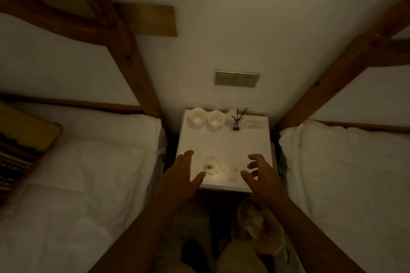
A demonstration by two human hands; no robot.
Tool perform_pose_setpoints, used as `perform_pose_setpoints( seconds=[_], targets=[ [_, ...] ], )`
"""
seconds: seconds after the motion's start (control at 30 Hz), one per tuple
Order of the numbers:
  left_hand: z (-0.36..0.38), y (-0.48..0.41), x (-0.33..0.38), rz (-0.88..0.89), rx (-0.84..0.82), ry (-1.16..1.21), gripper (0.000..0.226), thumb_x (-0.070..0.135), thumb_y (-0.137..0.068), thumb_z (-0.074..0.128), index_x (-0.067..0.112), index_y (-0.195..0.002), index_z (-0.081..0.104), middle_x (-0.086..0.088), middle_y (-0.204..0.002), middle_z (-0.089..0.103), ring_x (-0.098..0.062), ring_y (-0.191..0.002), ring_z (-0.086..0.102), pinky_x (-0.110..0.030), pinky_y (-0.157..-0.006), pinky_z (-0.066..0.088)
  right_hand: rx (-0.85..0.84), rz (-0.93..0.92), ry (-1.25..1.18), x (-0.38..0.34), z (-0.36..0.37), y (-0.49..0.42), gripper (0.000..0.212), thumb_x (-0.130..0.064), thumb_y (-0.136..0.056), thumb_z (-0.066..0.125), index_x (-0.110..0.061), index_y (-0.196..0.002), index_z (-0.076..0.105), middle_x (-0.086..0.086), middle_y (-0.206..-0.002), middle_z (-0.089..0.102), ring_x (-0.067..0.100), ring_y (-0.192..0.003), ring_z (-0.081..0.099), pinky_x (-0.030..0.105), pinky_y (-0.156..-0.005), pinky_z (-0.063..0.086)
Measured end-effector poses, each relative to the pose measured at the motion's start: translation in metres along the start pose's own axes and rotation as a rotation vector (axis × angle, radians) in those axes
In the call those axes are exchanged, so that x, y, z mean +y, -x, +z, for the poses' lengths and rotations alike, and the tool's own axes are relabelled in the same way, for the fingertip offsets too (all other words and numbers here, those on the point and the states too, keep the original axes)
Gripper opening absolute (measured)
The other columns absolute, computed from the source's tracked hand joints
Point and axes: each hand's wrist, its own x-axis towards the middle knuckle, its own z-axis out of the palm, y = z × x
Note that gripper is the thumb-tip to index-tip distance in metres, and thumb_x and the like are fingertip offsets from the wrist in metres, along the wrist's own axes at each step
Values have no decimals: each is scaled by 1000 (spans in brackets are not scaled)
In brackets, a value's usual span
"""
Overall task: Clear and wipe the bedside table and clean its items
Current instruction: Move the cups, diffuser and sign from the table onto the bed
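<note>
A white bedside table [224, 144] stands against the wall between two beds. Along its back edge sit two white cups [197, 116] [214, 118], a small round pale object [231, 113], a reed diffuser with dark sticks [237, 120] and a white power strip [253, 126]. Brownish stains and crumbs [211, 165] mark the front of the top. My left hand [183, 175] hovers over the front left corner, fingers spread, holding nothing. My right hand [260, 173] hovers over the front right corner, fingers curled apart, also holding nothing.
White-sheeted beds [84, 162] [346, 173] flank the table closely. A patterned pillow [24, 146] lies at the far left. A switch and socket plate [237, 78] is on the wall. A bin with rubbish [257, 226] stands on the floor under my right forearm. The room is dim.
</note>
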Motion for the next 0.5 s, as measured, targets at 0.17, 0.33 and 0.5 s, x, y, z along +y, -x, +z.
perform_pose_setpoints(
  seconds=[0.17, 0.33, 0.5],
  targets=[
    [3, -82, -14, -48, 0, 13, 77, 54, -85, 60, 23, -146, 25, 0, -137, 49, -16, -118, 53, -38, -96, 50, -16, -12, -37, -7, 31, -90, 65, -48, -83, 65, -32, -138, 34, -4, -126, 52, 7, -100, 57, 20, -72, 43],
    [27, -157, -36, -107, -31, 45, 81, 53, -83, 63, 22, -147, 24, -3, -139, 45, -18, -123, 50, -44, -100, 48, -75, -6, 22, 9, 62, -175, 80, -47, -83, 67, -27, -147, 23, 2, -147, 36, 19, -126, 49, 33, -95, 47],
    [52, -215, -62, -141, -45, 89, 84, 46, -83, 68, 20, -148, 23, -5, -144, 40, -20, -129, 46, -46, -104, 45, -92, -51, 76, 27, 96, -235, 89, -39, -80, 72, -21, -150, 21, 5, -154, 27, 22, -138, 34, 28, -102, 33]
  ],
)
